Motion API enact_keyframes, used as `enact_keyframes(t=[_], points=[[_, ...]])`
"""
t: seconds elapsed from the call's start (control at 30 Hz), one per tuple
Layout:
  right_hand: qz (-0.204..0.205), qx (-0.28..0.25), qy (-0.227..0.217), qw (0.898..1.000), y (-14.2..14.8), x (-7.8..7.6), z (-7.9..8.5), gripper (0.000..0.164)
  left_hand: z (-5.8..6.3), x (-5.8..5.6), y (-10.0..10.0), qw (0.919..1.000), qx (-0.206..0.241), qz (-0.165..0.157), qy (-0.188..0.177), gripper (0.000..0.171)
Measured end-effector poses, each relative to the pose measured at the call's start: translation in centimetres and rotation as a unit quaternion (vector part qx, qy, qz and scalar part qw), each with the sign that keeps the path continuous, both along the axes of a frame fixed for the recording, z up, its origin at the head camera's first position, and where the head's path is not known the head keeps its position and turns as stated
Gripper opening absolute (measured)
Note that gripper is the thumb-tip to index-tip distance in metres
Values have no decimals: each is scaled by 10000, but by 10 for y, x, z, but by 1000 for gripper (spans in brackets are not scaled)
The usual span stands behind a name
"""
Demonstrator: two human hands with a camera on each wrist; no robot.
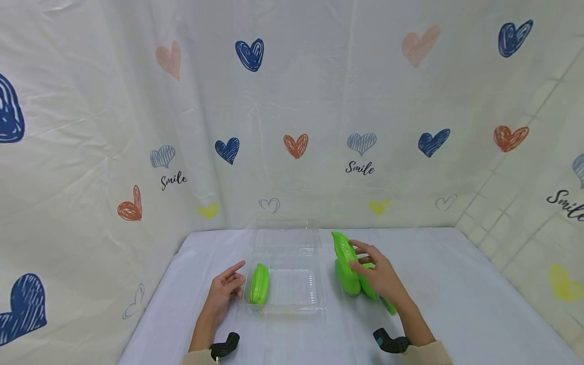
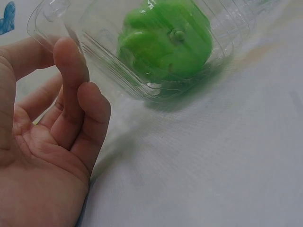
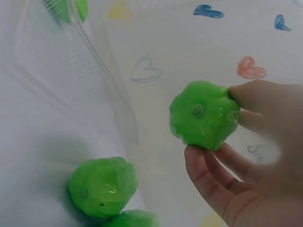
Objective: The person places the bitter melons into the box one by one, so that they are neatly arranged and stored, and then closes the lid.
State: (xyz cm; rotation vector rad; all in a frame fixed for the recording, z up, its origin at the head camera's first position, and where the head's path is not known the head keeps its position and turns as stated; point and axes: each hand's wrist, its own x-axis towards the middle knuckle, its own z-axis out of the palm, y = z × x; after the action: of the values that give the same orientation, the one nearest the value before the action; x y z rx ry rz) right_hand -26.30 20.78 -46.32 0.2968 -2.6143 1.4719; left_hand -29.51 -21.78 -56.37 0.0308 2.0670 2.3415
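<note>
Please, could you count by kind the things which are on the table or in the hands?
Clear container: 1
Green vegetables: at least 4 (1 inside the container, 1 in the right hand, at least 2 on the table, partly hidden)
Total: at least 5

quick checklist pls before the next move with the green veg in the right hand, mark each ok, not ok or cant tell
1. Right hand has hold of the veg: ok, pinched between thumb and fingers.
2. Held veg clear of the other veg on the table: ok, the right wrist view shows a gap.
3. Lid open: ok, laid back behind the box.
4. Room in the box: ok, one veg lies along its left side, the rest is bare.
5. Held veg over the box: not ok, it is off to the right.
6. Left hand steadying the box: cannot tell, it is at the left edge but a grip is unclear.
</note>
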Motion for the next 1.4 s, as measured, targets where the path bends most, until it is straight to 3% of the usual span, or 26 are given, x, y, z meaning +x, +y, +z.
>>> enact_keyframes(t=[0.47, 0.93, 1.4], points=[[138, -183, -106, 9997, -31, 2, -9, 55, -2, 0, 0, 9999, 121, -11, -77, 50], [564, -555, -145, 9968, -53, 6, -17, 56, -3, 1, 0, 9999, 119, 6, -124, 50], [440, -728, -290, 9960, -73, 10, -21, 56, -1, -1, 0, 9999, 80, 9, -83, 50]])
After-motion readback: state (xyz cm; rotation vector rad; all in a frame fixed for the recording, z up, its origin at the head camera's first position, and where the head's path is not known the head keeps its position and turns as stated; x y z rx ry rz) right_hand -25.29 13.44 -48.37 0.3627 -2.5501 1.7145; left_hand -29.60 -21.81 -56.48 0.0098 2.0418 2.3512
